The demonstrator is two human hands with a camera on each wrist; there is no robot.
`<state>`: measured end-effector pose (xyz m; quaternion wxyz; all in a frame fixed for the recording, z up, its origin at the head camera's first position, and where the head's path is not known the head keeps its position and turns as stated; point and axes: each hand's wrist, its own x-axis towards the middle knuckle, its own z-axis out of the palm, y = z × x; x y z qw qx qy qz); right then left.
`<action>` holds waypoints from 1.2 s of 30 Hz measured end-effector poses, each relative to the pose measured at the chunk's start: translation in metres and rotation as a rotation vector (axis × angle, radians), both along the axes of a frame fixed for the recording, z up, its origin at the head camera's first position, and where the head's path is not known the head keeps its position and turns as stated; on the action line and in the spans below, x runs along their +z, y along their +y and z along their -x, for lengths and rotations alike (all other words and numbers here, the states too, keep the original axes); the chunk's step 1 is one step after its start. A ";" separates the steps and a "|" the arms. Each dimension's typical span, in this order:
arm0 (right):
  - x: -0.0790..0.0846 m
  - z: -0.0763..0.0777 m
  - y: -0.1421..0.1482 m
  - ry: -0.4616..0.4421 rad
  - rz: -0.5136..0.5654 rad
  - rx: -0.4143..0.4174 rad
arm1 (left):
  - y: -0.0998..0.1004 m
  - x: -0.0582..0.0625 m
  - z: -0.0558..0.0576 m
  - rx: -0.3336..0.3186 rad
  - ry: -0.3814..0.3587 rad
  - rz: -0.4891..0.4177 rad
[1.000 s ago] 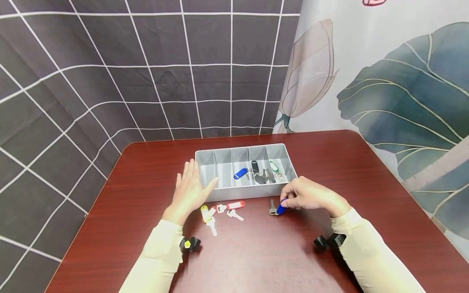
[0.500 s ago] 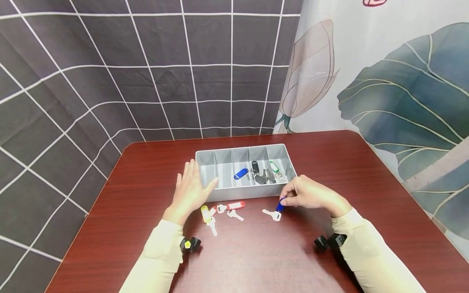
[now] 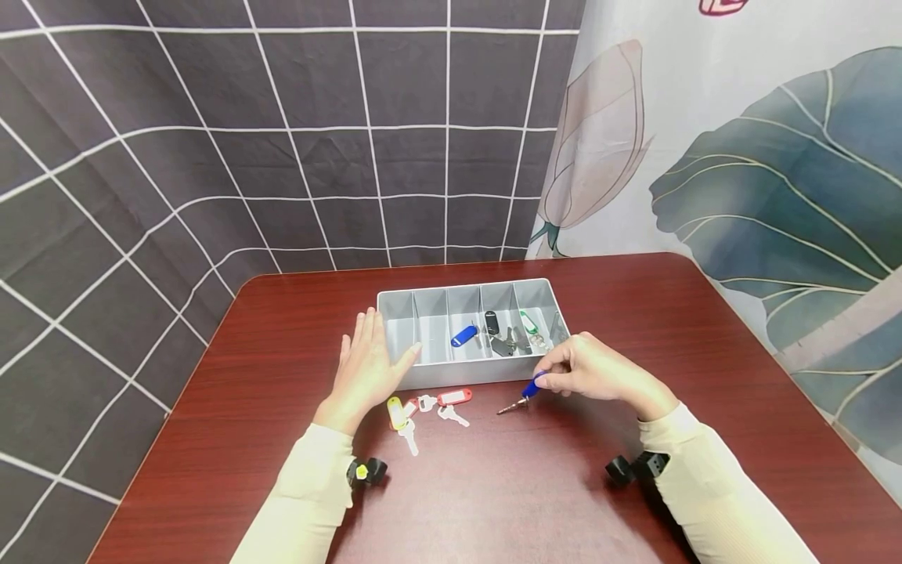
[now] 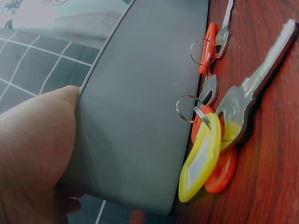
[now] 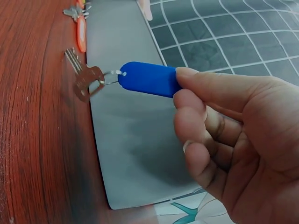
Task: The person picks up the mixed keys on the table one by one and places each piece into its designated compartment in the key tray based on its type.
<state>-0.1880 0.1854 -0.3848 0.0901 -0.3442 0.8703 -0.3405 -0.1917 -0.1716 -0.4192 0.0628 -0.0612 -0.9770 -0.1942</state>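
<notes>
Pinching the blue tag (image 5: 148, 79) by one end between thumb and forefinger, your right hand (image 3: 592, 372) kept a narrow grip and held it just in front of the tray (image 3: 479, 370), near the right end. From the tag's ring (image 5: 111, 82) hung its key (image 3: 513, 406), blade pointing left in the head view; whether the tip touched the table (image 3: 458, 493) you could not tell. Your left hand (image 3: 369, 372) lay wide at the tray's left end, fingers straight, thumb stretched away from them over the near rim.

On the table in front of that end, the yellow tag (image 4: 201, 161) overlapped the first red tag (image 3: 411, 407), with a silver key (image 4: 236, 105) beside them. The second red tag (image 3: 454, 397) lay to the right, close to the tray's front wall, its small key (image 3: 453, 415) nearer you.

Counting compartments from the left, the third held the other blue tag (image 3: 463, 336), the fourth a black tag (image 3: 491, 322) among dark pieces too small to make out, and the fifth a green tag (image 3: 528, 322).

You wore pale sleeves (image 3: 303, 489). Behind the table hung a gridded dark curtain (image 3: 317, 164), with a white curtain (image 3: 676, 78) at the right
</notes>
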 end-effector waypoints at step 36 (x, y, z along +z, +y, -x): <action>0.017 0.005 -0.009 0.169 0.212 -0.111 | 0.000 0.002 -0.001 0.002 -0.006 -0.002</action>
